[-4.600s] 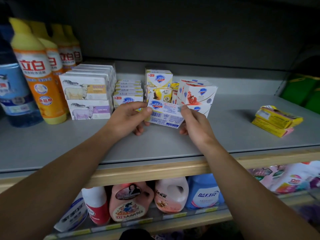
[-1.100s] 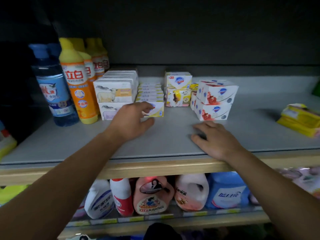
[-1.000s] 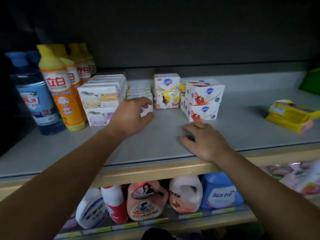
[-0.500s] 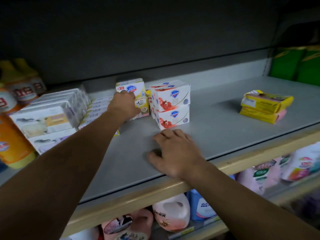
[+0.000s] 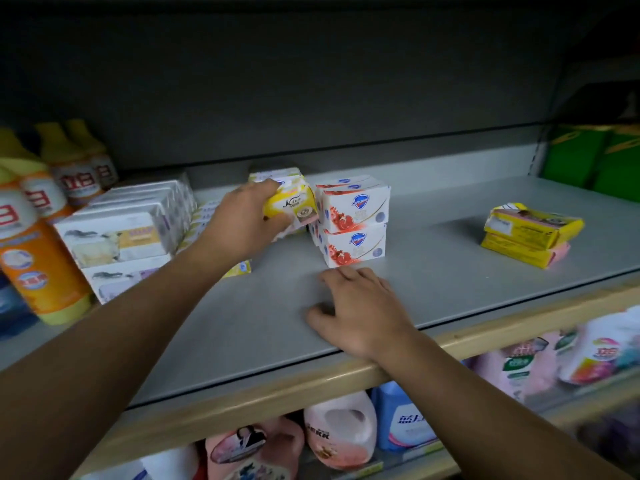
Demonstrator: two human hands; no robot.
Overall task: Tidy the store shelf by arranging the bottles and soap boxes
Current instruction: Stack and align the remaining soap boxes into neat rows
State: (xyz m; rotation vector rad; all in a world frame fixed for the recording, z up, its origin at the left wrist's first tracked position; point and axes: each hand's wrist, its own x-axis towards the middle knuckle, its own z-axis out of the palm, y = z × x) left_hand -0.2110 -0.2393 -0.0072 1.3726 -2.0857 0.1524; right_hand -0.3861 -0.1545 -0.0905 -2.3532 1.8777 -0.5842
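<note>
My left hand grips a yellow and white soap box, lifted and tilted off the grey shelf in front of another white box at the back. Right beside it stand two stacked white soap boxes with red fruit prints. My right hand rests flat on the shelf near its front edge, just in front of that stack, holding nothing. Left of my left arm lie flat yellow-trimmed soap boxes and rows of white sheep-print soap boxes.
Orange and yellow detergent bottles stand at the far left. Yellow wrapped soap packs lie at the right, green packages behind them. Laundry jugs fill the lower shelf under the wooden front lip.
My left hand left the flat boxes, reached to the yellow and white box and now lifts it, tilted. My right hand stays flat on the shelf. The camera swung right.
</note>
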